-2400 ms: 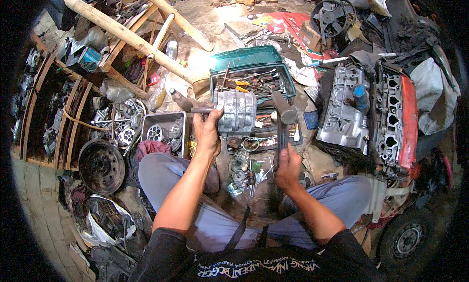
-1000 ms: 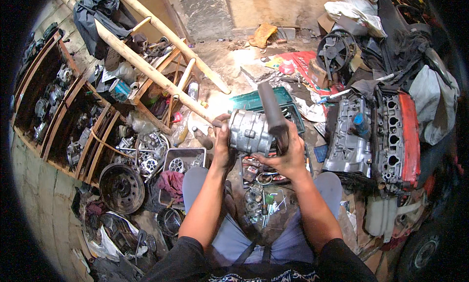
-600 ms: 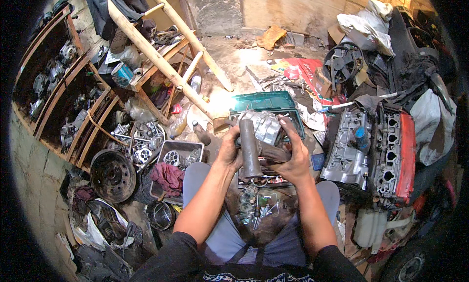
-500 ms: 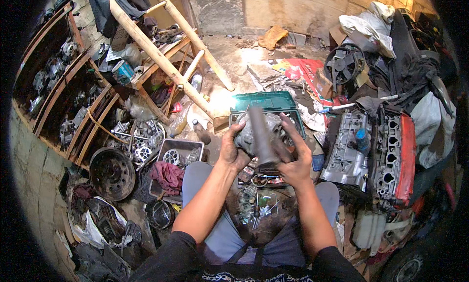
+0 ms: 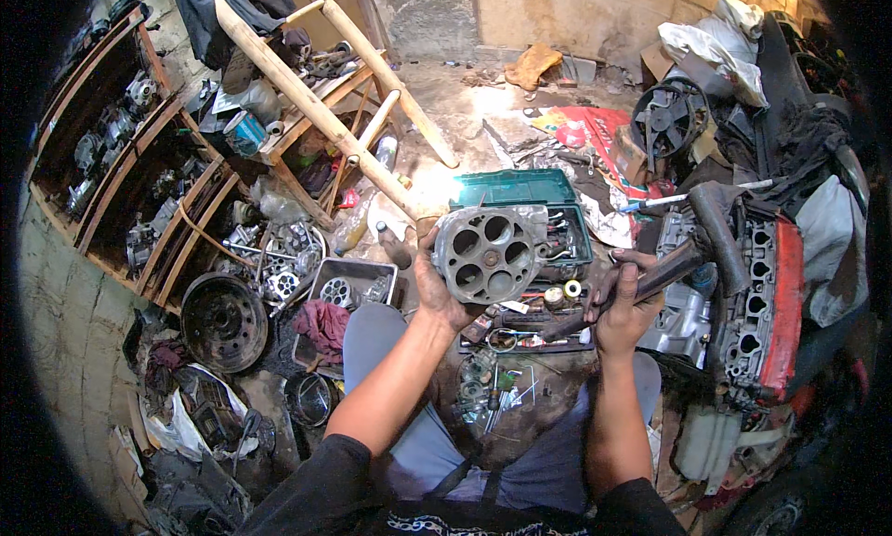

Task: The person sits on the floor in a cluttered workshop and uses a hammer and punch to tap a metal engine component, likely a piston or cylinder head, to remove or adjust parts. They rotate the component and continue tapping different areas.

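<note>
My left hand [image 5: 435, 290] is closed round the side of a round grey metal compressor cylinder block [image 5: 491, 257], holding it up above my lap. Its flat face is turned toward me, with a ring of several round bores about a small centre hole. Off to the right, my right hand [image 5: 628, 315] grips the dark handle of a hammer [image 5: 662, 268]. The hammer's long, dark cylindrical head points up and right, apart from the block. Behind the block lies an open green toolbox [image 5: 516, 189] with tools in it, partly hidden by the block.
Small parts and hand tools [image 5: 502, 392] lie on the floor between my legs. A grey tray [image 5: 383, 278] holds metal parts and a maroon rag [image 5: 321, 330]. Engine cylinder heads [image 5: 751, 299] stand at the right. A wooden ladder [image 5: 307, 104] leans beside parts shelves [image 5: 111, 178].
The hammer has swung from in front of the block out to the right, with my right hand. The block now shows its bored face, which the hammer partly covered before.
</note>
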Tool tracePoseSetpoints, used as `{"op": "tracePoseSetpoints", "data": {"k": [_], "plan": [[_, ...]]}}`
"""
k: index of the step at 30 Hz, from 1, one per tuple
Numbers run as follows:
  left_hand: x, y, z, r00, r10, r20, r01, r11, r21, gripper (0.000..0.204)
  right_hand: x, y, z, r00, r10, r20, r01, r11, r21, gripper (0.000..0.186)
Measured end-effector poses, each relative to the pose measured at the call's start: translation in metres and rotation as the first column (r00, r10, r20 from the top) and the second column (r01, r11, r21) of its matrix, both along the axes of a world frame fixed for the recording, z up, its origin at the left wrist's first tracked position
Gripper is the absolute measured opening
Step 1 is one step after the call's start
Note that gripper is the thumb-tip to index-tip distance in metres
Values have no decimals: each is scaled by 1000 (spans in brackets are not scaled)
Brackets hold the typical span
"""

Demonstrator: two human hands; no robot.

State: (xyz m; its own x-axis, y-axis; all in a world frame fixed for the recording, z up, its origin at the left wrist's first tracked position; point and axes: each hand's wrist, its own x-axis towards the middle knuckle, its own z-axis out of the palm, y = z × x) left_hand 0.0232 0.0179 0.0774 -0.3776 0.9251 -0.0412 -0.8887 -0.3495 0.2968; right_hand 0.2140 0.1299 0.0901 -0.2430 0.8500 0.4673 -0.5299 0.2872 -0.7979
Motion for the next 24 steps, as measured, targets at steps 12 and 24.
{"op": "tracePoseSetpoints", "data": {"k": [12, 24], "plan": [[18, 19, -10, 974, -69, 216, 43, 991, 127, 54, 14, 4, -8, 982, -90, 168, 86, 996, 35, 28], [19, 23, -16, 785, -514, 346, 244, 770, 589, 70, 14, 5, -12, 986, -84, 146, 84, 996, 10, 30]]}}
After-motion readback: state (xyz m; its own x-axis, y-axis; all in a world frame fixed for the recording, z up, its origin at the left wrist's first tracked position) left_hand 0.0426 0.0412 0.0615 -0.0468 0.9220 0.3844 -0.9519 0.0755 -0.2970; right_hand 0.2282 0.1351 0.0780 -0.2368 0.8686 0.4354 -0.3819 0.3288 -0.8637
